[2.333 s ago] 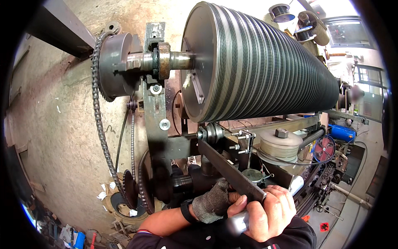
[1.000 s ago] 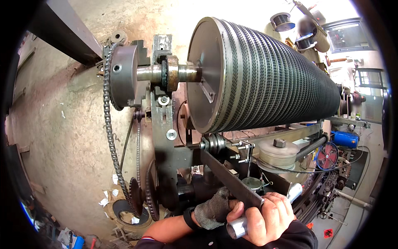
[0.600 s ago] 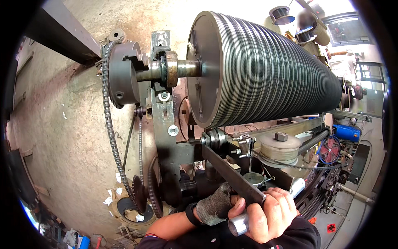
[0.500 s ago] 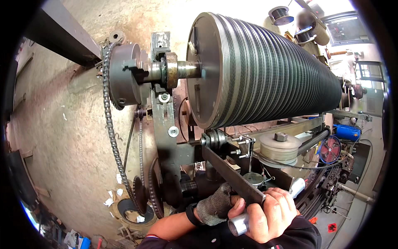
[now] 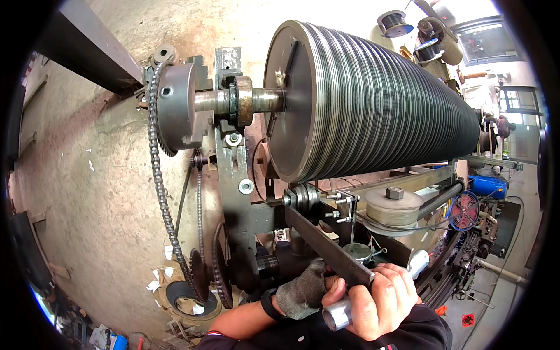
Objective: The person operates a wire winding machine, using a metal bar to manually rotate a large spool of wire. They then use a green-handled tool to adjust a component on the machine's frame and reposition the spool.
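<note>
My right hand [image 5: 380, 302], bare, wraps round a short metal pipe [image 5: 337, 315] that crosses the near end of a flat steel bar [image 5: 326, 245]. Beside it, my left hand [image 5: 302, 290] in a grey knitted glove is curled close against the bar's lower side; its fingertips and anything in them are hidden. The bar runs up left to a small roller [image 5: 301, 196]. Beyond lies a large drum [image 5: 379, 105] wound with wire rope in close turns, its shaft [image 5: 267, 100] resting in a bearing [image 5: 244, 101].
A chain [image 5: 157, 181] links the left drive wheel [image 5: 177, 108] with sprockets [image 5: 199, 274] below. Right of the bar stands a pale grooved pulley [image 5: 394, 207] with rope around it. A red fan [image 5: 464, 211] and blue tank [image 5: 489, 186] are at right; a steel post [image 5: 93, 49] rises at far left.
The drum and the drive wheel have turned: marks on the drum's end plate and the wheel's hole sit elsewhere. Both hands and the bar stay almost in place.
</note>
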